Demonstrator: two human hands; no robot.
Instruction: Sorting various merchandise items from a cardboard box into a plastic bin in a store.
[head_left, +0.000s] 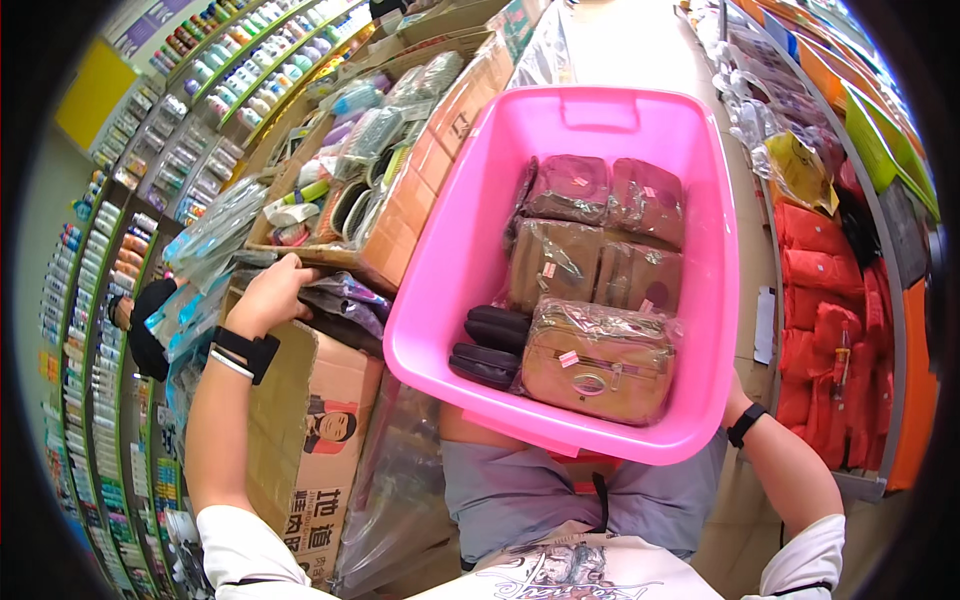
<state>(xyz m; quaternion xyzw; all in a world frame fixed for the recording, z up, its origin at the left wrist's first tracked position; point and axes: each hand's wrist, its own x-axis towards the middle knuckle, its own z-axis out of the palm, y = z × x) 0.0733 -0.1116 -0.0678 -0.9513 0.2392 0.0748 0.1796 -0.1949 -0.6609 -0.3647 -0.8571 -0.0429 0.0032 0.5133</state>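
Observation:
My left hand (274, 296) reaches over an open cardboard box (341, 397), fingers bent at some plastic-wrapped packets (345, 296). Whether it grips one is unclear. On my right, the wrist meets the side of a pink plastic tub (427, 315); most of my right hand (736, 401) is hidden behind it. The tub rests over my lap. Inside lie several brown zippered bags in clear wrap, such as the tan one (600, 367) nearest me. Two small black cases (491, 345) sit beside it in the near left corner.
Beyond my left hand, another carton (420, 217) holds wrapped brushes (360, 142). Blue-printed plastic packs (199, 277) lie left, near another person's dark sleeve (150, 330). Shelves of bottles (97, 315) line the left. Red folded goods (817, 300) fill a right-hand shelf.

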